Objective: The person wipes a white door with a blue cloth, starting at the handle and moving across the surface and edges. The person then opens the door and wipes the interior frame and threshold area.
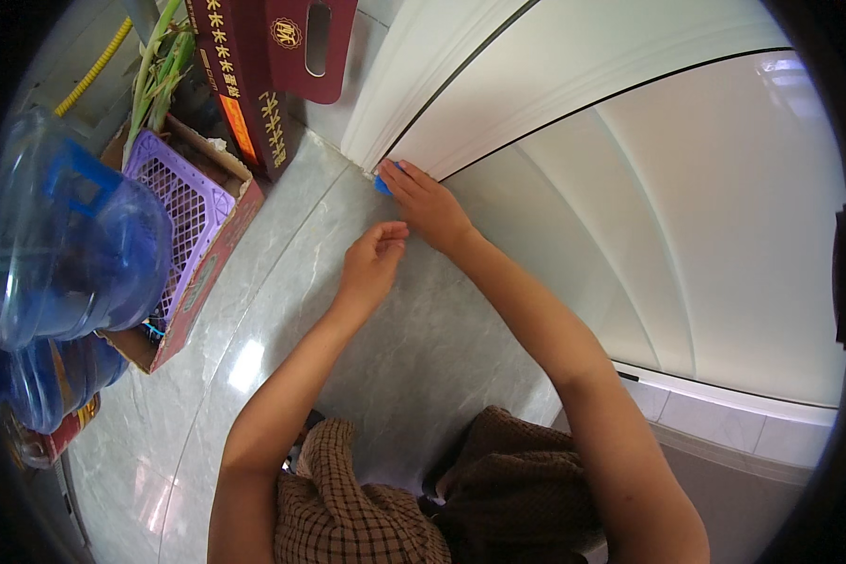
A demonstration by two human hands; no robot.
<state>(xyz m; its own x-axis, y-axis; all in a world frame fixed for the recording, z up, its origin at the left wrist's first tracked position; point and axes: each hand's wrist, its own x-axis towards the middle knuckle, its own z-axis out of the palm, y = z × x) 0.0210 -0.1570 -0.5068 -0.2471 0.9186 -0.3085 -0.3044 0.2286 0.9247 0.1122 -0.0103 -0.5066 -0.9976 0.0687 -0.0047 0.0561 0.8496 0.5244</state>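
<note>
My right hand [426, 208] presses flat over a small blue wiping pad [383, 185] at the foot of the white door frame [458, 116]. Most of the pad is hidden under the fingers, and I cannot tell whether it is cloth or sponge. The pad sits where the frame meets the grey marbled tile floor [310, 282]. Just below and to its left, my left hand [372, 264] hovers with loosely curled fingers, the thumb apart, and nothing visible in it. A glossy white door panel [733, 211] with curved grooves stands to the right.
On the left, large blue water bottles [77, 261] stand beside a cardboard box [215, 282] holding a purple plastic basket [218, 201] and green onions [158, 70]. A maroon carton [278, 141] with a handled flap stands behind. A grey mat [733, 493] lies lower right.
</note>
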